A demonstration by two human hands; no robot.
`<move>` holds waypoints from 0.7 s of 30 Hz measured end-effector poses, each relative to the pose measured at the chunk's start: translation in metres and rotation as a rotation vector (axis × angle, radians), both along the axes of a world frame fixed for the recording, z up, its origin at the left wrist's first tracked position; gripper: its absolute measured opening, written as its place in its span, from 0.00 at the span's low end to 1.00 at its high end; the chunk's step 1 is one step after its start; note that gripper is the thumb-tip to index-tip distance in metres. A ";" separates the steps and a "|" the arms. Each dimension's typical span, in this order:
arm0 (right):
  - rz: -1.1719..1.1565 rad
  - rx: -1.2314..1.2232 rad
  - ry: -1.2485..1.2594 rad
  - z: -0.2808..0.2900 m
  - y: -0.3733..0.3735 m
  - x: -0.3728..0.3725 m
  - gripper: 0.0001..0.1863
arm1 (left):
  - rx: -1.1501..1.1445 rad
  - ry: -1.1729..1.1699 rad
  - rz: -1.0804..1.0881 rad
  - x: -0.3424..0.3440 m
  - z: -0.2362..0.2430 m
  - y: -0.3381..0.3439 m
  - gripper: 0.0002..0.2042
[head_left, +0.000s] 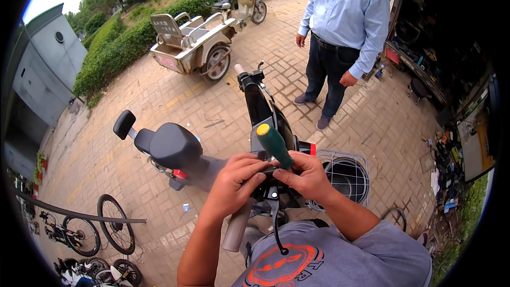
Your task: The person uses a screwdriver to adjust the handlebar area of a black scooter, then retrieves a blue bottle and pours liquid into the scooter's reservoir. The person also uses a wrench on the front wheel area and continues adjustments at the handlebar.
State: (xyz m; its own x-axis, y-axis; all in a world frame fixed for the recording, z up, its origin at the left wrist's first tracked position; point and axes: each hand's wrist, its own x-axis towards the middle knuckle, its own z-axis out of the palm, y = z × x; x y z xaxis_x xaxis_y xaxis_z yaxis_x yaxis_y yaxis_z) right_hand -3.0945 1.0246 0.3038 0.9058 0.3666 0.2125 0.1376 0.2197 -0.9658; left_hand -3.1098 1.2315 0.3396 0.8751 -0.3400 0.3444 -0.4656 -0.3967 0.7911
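My left hand [239,180] has its fingers bent onto the black handlebar control housing [268,175] of a scooter, beside the shaft of a screwdriver. My right hand [304,178] is closed around the lower part of that screwdriver [273,141], whose green, yellow-topped handle stands upright above the housing. The fingertips of both hands nearly meet there, and the screwdriver's tip is hidden. Below my left hand is a pale ribbed grip [237,228], with a black brake lever [276,215] beside it. The scooter's other handlebar end [249,79] is beyond my hands.
A black seat [175,149] is left, a wire basket [342,178] right. A person [342,26] in a light blue shirt stands ahead. A cargo tricycle [191,48] is by a hedge, bicycle wheels [114,223] lie lower left, and cluttered parts [446,170] line the right side.
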 end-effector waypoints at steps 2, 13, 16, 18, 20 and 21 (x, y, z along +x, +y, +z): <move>0.005 0.018 -0.004 0.002 0.001 0.002 0.08 | -0.037 0.018 0.001 0.001 0.000 0.000 0.12; 0.081 0.053 0.162 0.026 0.002 0.014 0.11 | -0.174 0.099 0.009 0.008 0.001 0.003 0.12; 0.033 0.073 0.131 0.013 -0.004 0.017 0.10 | -0.226 0.102 0.010 0.008 -0.001 0.001 0.14; -0.020 0.091 0.133 0.011 -0.013 0.018 0.10 | -0.164 0.094 0.037 0.006 -0.002 0.004 0.14; -0.107 0.109 0.095 0.010 -0.022 0.019 0.11 | -0.099 0.062 0.057 0.004 -0.003 0.006 0.14; -0.132 0.088 0.097 0.006 -0.029 0.020 0.11 | -0.065 0.034 0.064 0.002 -0.002 0.005 0.14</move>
State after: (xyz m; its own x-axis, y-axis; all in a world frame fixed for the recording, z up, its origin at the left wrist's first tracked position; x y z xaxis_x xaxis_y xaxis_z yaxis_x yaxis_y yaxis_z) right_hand -3.0740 0.9956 0.3098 0.9625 0.2276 0.1480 0.0781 0.2898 -0.9539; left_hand -3.1075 1.2369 0.3380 0.9059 -0.2615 0.3332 -0.4132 -0.3723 0.8311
